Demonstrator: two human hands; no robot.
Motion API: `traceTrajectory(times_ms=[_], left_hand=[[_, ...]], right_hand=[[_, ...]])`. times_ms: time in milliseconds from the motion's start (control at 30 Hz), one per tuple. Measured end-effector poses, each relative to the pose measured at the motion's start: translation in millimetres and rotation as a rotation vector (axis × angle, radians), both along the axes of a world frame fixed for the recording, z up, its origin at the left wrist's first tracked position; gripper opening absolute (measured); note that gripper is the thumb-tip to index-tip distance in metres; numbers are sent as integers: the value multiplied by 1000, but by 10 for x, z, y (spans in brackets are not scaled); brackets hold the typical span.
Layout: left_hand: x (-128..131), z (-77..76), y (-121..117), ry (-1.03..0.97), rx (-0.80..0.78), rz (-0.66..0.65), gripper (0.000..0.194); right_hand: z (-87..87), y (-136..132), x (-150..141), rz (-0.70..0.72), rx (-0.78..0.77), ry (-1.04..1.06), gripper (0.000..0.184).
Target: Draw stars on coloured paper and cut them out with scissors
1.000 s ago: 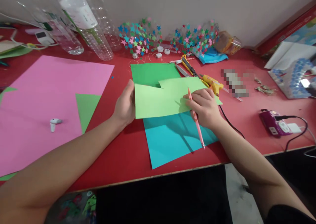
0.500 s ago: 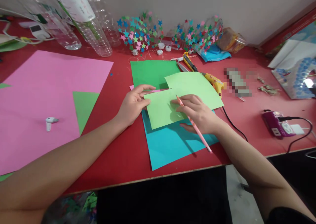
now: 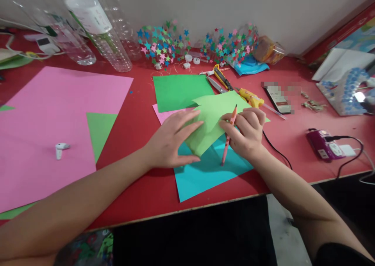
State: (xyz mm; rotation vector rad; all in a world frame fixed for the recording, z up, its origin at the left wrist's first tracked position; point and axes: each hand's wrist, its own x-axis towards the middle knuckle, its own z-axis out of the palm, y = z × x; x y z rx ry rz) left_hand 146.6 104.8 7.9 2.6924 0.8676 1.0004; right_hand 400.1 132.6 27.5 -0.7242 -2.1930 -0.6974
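Left hand (image 3: 166, 143) spread at bent light-green paper (image 3: 212, 115); right hand (image 3: 247, 131) pinches a pencil (image 3: 226, 144)
Pressing the bend harder could crease the paper

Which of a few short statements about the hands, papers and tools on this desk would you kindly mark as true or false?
1. The right hand holds a pink pencil. True.
2. The left hand is at the left side of the light green sheet. True.
3. The blue sheet covers the light green sheet. False: the light green sheet is above the blue sheet.
4. A small white object lies on pink paper. True.
5. The glue gun is blue. False: it is yellow.
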Motion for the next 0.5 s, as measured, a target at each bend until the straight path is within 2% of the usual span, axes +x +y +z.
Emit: traceTrajectory(times_ms=[100, 200, 267, 333, 500], left_hand=[[23, -55, 11, 57, -22, 37, 78], [2, -126, 52, 92, -110, 81, 56], [-11, -177, 71, 160, -161, 105, 51], [-12, -224, 77, 244, -189, 102, 56], [-7, -261, 60, 330, -197, 65, 68]], right_hand=[[34, -1, 16, 82, -65, -99, 17], [59, 35, 28, 256, -357, -332, 14], [46, 65, 28, 339, -566, -407, 22], [13, 93, 29, 354, -672, -354, 28], [-57, 148, 48, 197, -647, 22, 14]])
